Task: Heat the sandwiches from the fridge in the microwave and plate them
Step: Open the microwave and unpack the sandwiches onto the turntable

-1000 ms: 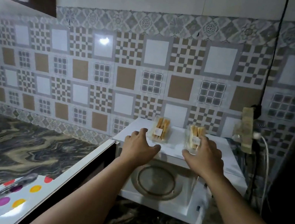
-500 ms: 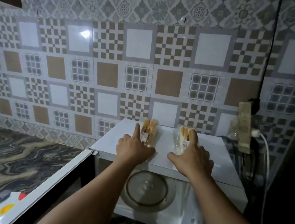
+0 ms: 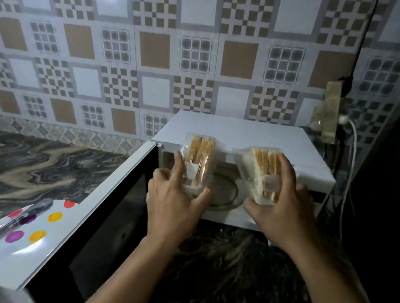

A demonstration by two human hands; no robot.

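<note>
At far left a polka-dot plate (image 3: pixel 28 236) sits on the marbled counter (image 3: pixel 19 163) with tongs (image 3: pixel 3 227) lying across it. The microwave door (image 3: pixel 93 213) hangs open beside it. Your left hand (image 3: pixel 174 205) grips one packaged sandwich (image 3: pixel 198 161) in front of the white microwave (image 3: pixel 243 137); its white label is too blurred to read. Your right hand (image 3: pixel 282 207) grips the second packaged sandwich (image 3: pixel 259 171), its label likewise unreadable. Both packs are held before the open cavity.

No legible text; sandwich pack (image 3: pixel 198 161) labels blank/blurred.
</note>
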